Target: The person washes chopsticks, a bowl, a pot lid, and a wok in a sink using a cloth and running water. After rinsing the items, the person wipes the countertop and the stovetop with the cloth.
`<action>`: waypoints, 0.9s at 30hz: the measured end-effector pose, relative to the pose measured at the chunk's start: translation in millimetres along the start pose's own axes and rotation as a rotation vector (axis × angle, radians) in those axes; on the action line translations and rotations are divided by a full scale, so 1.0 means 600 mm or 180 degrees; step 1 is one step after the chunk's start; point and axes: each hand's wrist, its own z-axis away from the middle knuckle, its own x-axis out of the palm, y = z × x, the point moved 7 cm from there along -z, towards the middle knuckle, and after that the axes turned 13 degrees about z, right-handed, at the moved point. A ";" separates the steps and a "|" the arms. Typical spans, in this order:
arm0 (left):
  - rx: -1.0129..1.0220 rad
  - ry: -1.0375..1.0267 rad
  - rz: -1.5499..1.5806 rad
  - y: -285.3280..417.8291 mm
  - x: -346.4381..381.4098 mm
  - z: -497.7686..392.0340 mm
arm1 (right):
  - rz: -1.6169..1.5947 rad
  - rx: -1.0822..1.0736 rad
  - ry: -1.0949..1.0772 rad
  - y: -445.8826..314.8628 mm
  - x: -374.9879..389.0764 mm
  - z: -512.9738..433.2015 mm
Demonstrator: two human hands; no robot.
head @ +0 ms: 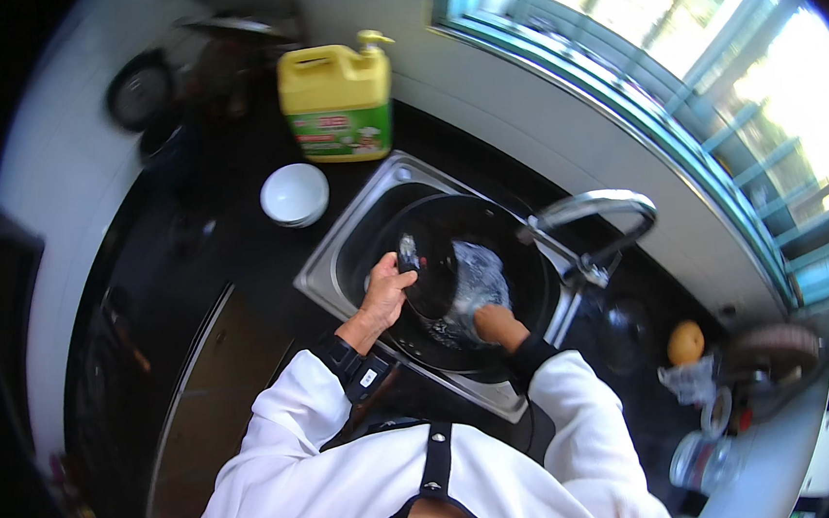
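Observation:
A large black wok sits in the stainless steel sink, with water and some froth inside. My left hand is over the left side of the wok, its thumb and fingers closed around a dark handle-like part with a shiny wet top. Whether this part belongs to the wok or to another dark vessel is unclear. My right hand reaches down into the wok at the frothy water. Its fingers are blurred and partly hidden, so anything held there cannot be made out.
A chrome faucet arches at the sink's right corner. White bowls and a yellow detergent jug with a pump stand beyond the sink. On the right counter are a round yellowish fruit, a plastic bag and a clear plastic bottle.

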 end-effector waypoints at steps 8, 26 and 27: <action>0.0494 0.0150 0.0943 0.155 -0.111 0.141 | -0.0741 0.0375 0.0197 0.042 -0.059 0.023; 0.1764 0.0814 0.1471 0.209 -0.408 0.204 | -0.0617 0.0267 -0.0195 0.028 -0.044 -0.005; 0.1836 0.0809 0.1338 0.211 -0.415 0.204 | -0.0587 0.0247 -0.0242 0.028 -0.043 -0.006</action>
